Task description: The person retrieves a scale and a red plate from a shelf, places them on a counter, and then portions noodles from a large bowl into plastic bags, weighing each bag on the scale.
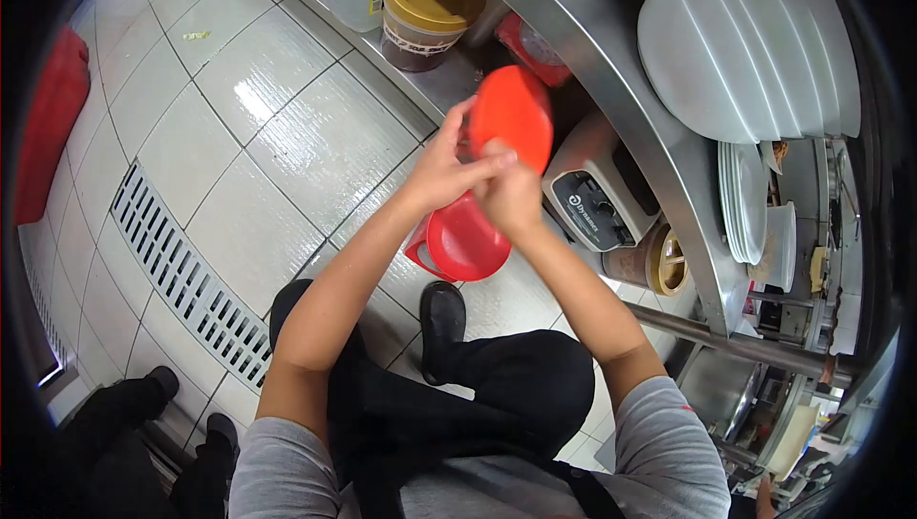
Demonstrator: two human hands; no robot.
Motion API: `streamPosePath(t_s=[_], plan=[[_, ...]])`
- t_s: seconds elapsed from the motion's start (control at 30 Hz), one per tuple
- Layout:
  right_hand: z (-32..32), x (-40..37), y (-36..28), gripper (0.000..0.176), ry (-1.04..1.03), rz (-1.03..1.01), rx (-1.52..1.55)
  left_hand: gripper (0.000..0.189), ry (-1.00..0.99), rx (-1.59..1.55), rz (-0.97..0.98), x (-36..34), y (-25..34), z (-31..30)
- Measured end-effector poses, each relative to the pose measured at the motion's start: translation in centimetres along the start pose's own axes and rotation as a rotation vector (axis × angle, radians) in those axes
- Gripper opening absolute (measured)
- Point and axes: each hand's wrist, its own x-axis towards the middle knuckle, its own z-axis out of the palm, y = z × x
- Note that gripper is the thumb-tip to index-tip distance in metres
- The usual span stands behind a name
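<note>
My left hand point(447, 164) grips the left edge of a round orange-red plastic lid point(516, 113), its fingers partly hidden behind it. My right hand point(509, 192), blurred by motion, is closed at the lid's lower edge, against my left thumb. Whatever it may hold is hidden. Below both hands, a red plastic tub with a handle point(470, 244) appears near floor level, open side up and partly covered by my hands.
A steel shelf holds stacked white plates point(716, 51). Under it stand a Dynamex blender base point(602, 190), a gold-lidded tub point(430, 8) and another gold-lidded tub point(659, 261). A floor drain grate point(186, 271) lies left. Another person's shoes point(164, 383) are at lower left.
</note>
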Motion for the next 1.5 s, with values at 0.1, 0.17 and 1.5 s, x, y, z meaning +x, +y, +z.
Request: streamPosePath(t_s=[0.1, 0.17, 1.5], plan=[[-0.4, 0.2, -1.6, 0.012, -0.334, -0.318, 0.151, 0.038, 0.234, -0.107, -0.084, -0.3, -1.4, -1.6], [-3.1, 3.1, -1.2, 0.023, -0.628, 0.063, 0.288, 0.035, 0.334, -0.174, -0.122, -1.9, -2.1, -3.6], [1.7, 9.5, 10.3, 0.062, 0.674, 0.764, 1.933, 0.038, 0.549, -0.731, -0.426, -12.3, 0.1, -8.0]])
